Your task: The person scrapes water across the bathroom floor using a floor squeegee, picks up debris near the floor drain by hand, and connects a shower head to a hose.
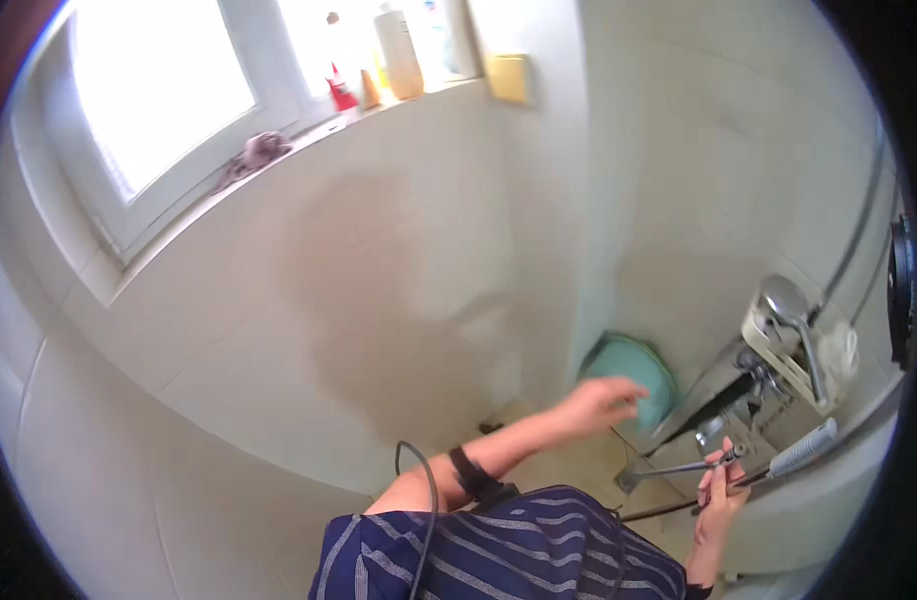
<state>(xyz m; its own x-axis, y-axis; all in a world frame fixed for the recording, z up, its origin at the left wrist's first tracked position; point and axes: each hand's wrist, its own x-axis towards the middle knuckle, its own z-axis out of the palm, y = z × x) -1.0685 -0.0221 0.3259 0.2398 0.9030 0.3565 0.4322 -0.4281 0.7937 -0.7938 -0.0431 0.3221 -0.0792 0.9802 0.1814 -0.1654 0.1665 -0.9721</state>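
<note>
My left hand [609, 402] reaches out in front of the green-blue basin [634, 365], somewhat blurred. Its fingers look apart and nothing shows in them. Lower right, my right hand [719, 495] is closed around a dark rod with a ribbed grey grip [804, 447]. A thin metal rod [679, 468] with a wider end at its left also crosses the fingers of this hand. What the far ends of both rods belong to is hard to make out.
On the right wall, a shower head [784, 300] lies over a pale rack [779, 350], with metal taps [759, 372] beside it. Several bottles [399, 50] and a crumpled cloth [266, 148] sit on the window sill. A yellow box [509, 78] is fixed near the corner.
</note>
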